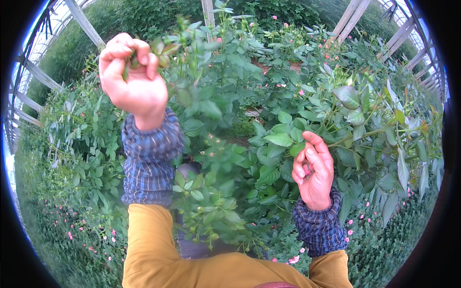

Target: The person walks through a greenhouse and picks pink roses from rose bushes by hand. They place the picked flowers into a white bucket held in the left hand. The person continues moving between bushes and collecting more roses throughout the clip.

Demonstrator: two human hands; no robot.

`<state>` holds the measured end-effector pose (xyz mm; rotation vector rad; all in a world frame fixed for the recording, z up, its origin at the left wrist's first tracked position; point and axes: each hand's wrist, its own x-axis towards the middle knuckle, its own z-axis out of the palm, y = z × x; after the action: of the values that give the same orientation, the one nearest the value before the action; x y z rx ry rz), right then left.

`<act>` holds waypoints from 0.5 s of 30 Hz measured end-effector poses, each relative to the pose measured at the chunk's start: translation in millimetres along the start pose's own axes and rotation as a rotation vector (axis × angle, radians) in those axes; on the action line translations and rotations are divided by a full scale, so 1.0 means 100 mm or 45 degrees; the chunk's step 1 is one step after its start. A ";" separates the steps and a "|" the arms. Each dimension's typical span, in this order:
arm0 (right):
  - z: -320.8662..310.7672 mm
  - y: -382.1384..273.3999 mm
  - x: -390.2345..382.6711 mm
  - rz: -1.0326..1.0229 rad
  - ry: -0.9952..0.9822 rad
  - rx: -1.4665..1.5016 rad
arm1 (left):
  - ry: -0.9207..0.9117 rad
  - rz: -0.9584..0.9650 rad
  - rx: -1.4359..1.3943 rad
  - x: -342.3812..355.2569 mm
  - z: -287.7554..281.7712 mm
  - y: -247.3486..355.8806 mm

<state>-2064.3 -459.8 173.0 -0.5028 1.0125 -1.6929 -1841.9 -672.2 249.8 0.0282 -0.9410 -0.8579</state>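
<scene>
My left hand (137, 89) is raised at the upper left, palm showing, its fingers curled round a small reddish-green leafy shoot (163, 50). Lower on the right, my right hand (318, 175) has its fingers bent in toward the palm. A small pink thing (307, 169) shows between them, too small to name. Green rose leaves (281, 138) lie against the fingertips of that hand. Beside it a long leafy rose stem (343, 140) slants off to the right. Blurred rose shoots with green buds (211, 206) stand between my forearms.
Dense rose bushes (91, 144) with pink flowers (294, 259) surround me. Wooden posts (85, 23) lean along the left side, and more posts (349, 20) stand at the upper right. Large leaves (402, 168) hang at the far right.
</scene>
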 end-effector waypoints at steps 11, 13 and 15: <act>0.12 0.01 0.07 -0.148 0.094 0.111 | -0.631 -0.448 1.821 -0.02 -0.33 -1.12; 0.13 0.01 0.08 -0.153 0.117 0.069 | -0.580 -0.493 2.000 0.00 -0.48 -1.35; 0.14 0.02 0.10 -0.168 0.092 0.046 | -0.702 -0.436 2.081 0.04 -0.57 -1.49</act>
<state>-2056.1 -474.4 178.0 -0.4974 1.0174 -1.8543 -1894.2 -795.3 161.8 1.4420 -1.9788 -0.1684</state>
